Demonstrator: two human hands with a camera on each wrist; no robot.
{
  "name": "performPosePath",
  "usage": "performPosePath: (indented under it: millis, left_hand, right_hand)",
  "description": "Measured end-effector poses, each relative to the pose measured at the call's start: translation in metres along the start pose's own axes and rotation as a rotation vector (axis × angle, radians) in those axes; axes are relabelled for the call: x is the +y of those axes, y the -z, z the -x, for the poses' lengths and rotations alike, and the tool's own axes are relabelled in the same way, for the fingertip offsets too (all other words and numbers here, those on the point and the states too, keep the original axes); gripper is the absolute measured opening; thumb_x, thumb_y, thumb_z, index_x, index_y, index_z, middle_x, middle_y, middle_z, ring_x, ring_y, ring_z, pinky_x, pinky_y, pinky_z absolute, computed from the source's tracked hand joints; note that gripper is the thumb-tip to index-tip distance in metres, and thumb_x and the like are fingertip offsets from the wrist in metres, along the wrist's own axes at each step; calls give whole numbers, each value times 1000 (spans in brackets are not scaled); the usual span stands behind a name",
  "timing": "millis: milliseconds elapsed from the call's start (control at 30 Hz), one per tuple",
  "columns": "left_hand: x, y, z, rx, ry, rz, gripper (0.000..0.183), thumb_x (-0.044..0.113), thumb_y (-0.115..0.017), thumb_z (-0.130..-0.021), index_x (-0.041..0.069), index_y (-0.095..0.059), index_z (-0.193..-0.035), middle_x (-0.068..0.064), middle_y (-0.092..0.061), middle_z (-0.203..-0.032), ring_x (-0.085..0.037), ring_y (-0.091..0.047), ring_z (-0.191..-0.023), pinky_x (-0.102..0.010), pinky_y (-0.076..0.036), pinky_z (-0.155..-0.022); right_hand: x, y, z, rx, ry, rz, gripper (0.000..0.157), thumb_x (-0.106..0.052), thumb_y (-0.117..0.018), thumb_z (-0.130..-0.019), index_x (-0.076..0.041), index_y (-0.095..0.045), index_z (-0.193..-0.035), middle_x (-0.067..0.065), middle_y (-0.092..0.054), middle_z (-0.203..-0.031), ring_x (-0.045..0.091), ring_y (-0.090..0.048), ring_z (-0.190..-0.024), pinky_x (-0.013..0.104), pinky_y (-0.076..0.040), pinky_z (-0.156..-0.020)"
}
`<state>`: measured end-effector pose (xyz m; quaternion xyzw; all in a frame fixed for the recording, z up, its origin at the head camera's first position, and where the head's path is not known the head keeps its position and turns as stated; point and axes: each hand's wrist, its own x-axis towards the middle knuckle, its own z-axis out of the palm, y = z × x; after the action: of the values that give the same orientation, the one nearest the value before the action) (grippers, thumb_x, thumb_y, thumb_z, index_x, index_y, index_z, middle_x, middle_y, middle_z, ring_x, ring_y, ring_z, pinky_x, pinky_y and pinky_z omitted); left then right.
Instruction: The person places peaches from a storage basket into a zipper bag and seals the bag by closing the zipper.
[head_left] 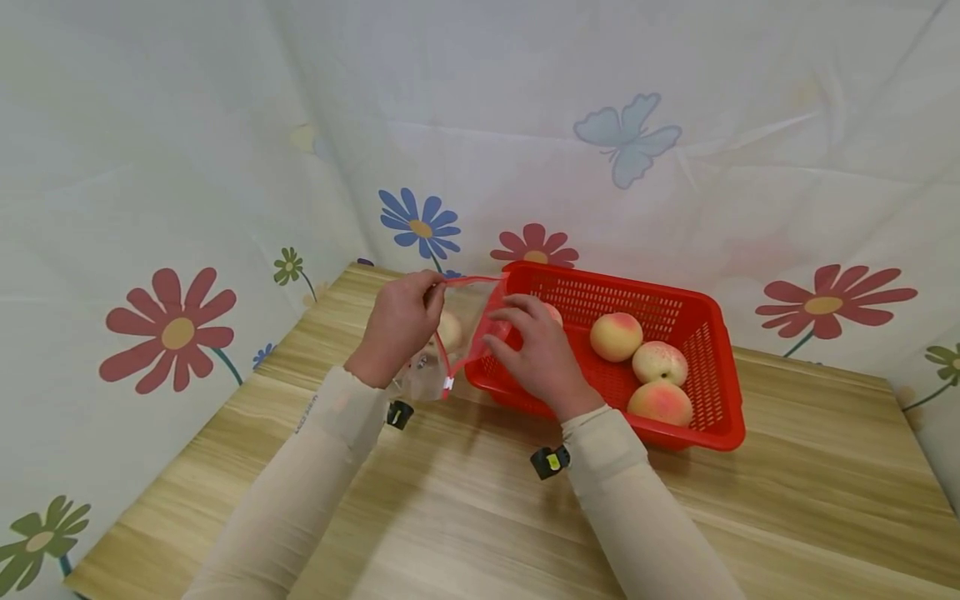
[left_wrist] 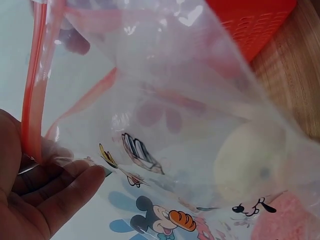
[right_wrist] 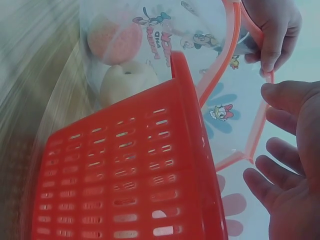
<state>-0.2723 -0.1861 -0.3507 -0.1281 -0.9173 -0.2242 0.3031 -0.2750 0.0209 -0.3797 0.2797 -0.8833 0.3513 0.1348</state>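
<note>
One transparent bag (head_left: pixel 423 385) with a red zip edge, its mouth gaping, stands at the left of one red basket (head_left: pixel 630 287); a single white slider (head_left: pixel 448 383) marks the mouth's near corner. Two peaches (right_wrist: pixel 127 82), one pale and one pink, lie inside the bag; whether its base rests on the desk (head_left: pixel 465 517) cannot be told. The left hand (head_left: pixel 401 312) has its grip clamped on the red edge. The right hand (head_left: pixel 542 350), its grip apart with fingers spread, is beside the opposite edge; contact there is uncertain. The basket's corner overlaps the bag in the right wrist view, and the right hand obstructs part of the basket from above. Four basket peaches (head_left: pixel 617 337) are visible, one mostly hidden. Two black wrist devices (head_left: pixel 550 462) sit below two pale sleeves (head_left: pixel 645 517). Behind, a white backdrop (head_left: pixel 480 67) bears three large red flowers (head_left: pixel 177 333) and one blue butterfly (head_left: pixel 630 137).
</note>
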Motion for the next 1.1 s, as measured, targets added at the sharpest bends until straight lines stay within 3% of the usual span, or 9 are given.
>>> performPosePath:
  millis: [600, 1100]
  left_hand:
    - [6, 0, -1, -53, 54, 23, 21, 16, -57, -96, 1, -70, -102, -9, -69, -76, -20, -57, -62, -32, -57, -63]
    - [7, -4, -3, -57, 56, 15, 20, 17, -58, -95, 3, -71, -101, -8, -69, -77, -19, -57, -63, -31, -57, -64]
  right_hand:
    - [6, 13, 5, -11, -17, 18, 28, -23, -70, -88, -16, -68, -115, 6, -54, -132, 23, -51, -120, 43, -54, -92]
    - [18, 25, 7, -54, -57, 67, 26, -25, -69, -89, -14, -68, -113, 5, -54, -131, 25, -53, -118, 43, -53, -94]
